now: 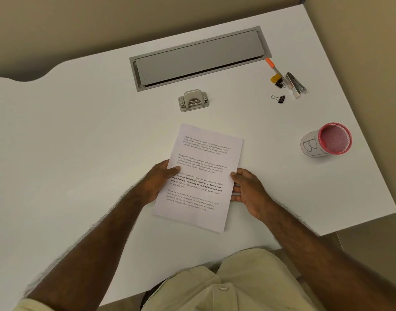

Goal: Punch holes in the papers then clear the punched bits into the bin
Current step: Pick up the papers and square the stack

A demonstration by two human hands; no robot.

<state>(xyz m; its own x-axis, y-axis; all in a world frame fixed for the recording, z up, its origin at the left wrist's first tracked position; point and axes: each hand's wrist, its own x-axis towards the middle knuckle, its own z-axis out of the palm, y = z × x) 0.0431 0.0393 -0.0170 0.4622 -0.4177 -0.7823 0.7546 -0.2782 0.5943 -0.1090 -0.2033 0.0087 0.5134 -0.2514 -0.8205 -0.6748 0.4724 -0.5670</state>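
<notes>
A printed stack of white papers (203,162) lies on the white desk (80,142) in front of me. My left hand (157,181) grips its left edge, thumb on top of the page. My right hand (248,190) holds the right edge, thumb on the sheet and fingers beneath. A grey metal hole punch (193,100) stands beyond the papers, apart from them. A pink mesh cup wrapped in white paper marked "B", the bin (327,140), stands at the right, empty as far as I can see.
A grey cable tray lid (199,57) is set into the desk behind the punch. At the back right lie an orange-capped pen (273,68), a stapler (295,85), a yellow clip (276,77) and black binder clips (280,98). The desk edge runs diagonally at right.
</notes>
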